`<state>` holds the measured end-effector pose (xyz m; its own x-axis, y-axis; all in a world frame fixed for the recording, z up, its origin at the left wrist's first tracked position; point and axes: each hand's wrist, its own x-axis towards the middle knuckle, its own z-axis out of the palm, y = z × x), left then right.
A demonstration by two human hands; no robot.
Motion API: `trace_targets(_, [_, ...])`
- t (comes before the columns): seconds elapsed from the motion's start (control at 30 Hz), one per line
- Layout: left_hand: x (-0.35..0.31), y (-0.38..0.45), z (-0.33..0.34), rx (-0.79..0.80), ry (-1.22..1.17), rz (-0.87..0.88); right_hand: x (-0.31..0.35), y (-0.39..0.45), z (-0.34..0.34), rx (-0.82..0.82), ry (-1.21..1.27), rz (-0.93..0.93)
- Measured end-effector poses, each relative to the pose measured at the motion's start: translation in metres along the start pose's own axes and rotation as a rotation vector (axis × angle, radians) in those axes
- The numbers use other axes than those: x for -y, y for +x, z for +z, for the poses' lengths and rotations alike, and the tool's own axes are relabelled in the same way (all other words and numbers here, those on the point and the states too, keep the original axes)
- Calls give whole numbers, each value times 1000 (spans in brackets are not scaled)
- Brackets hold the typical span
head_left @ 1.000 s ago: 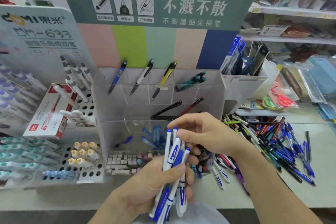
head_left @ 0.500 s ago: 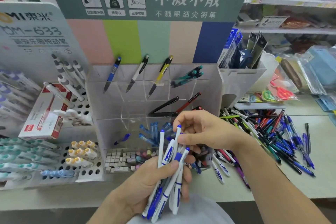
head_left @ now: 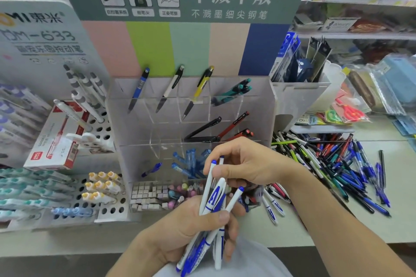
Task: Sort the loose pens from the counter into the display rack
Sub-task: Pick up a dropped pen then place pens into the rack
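- The left hand (head_left: 191,229) grips a bundle of white-and-blue pens (head_left: 213,204), fingers and thumb curled round the barrels. The pens fan upward, caps toward the rack.
- The right hand (head_left: 245,164) reaches in from the right and pinches the top of one pen in that bundle between thumb and curled fingers.
- Compared with a second ago, the right hand has slid slightly along the pen tops and the bundle has spread a little. The view has also tipped, so the rack sits higher in frame. No pen has left the left hand.
- This looks like squaring up or picking out one pen before placing it, so the sorting step is still in preparation.
- The clear display rack (head_left: 267,108) stands just behind the hands. Its upper compartments hold single blue, black-and-white and yellow pens, and a few teal ones. A middle row holds black and red pens. A lower row holds translucent blue pens.
- The pile of loose pens (head_left: 337,164) lies on the desk (head_left: 394,186) to the right of the rack, still large, so much of the task remains.
- Other pen displays stand to the left of the rack.
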<state>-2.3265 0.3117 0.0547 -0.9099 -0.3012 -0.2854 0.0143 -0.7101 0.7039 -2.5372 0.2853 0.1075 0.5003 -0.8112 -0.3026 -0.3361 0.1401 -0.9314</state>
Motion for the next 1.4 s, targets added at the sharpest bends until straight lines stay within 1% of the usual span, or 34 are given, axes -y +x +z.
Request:
trace_targets(0.1, [-2,-2,-3,31,-5,-2,1,-6,-5,-102,25,-18])
trace_targets(0.2, [-6,-6,-7,71,31,-2,7,-12,-5,-143,0,-57])
trace_targets(0.3, [-6,-6,-9,68,75,19,14,-15,-6,-205,-26,-84])
trace_targets(0.43, [-2,-8,-11,71,-39,12,17,-25,-17,-298,-14,-121])
trace_targets(0.57, [10,-11,-13,-7,-101,49,16,-40,-31,-491,2,-148])
trace_targets(0.63, [12,-12,-12,-115,-117,80,14,-50,-38,-566,-41,-163])
trace_targets(0.7, [10,-13,-12,-256,-134,121,11,-59,-43,-607,-57,-161])
trace_targets(0.77, [7,-12,-12,-371,-132,157,8,-64,-43,-582,-59,-149])
trace_targets(0.83, [2,-10,-10,-438,-115,182,6,-62,-39,-518,-67,-121])
trace_targets(0.97, [-4,-2,-2,-533,-63,188,2,-39,-16,-309,-101,-27])
trace_targets(1.1, [-3,4,-1,-666,172,180,0,-15,1,-235,-212,66])
trace_targets(1.2, [-2,3,-4,-741,280,183,1,-9,4,-218,-205,113])
trace_targets(1.27, [-3,3,-4,-741,270,171,1,-5,8,-203,-225,119])
trace_targets(1.4, [-6,2,1,-650,149,102,-1,1,15,-175,-275,137])
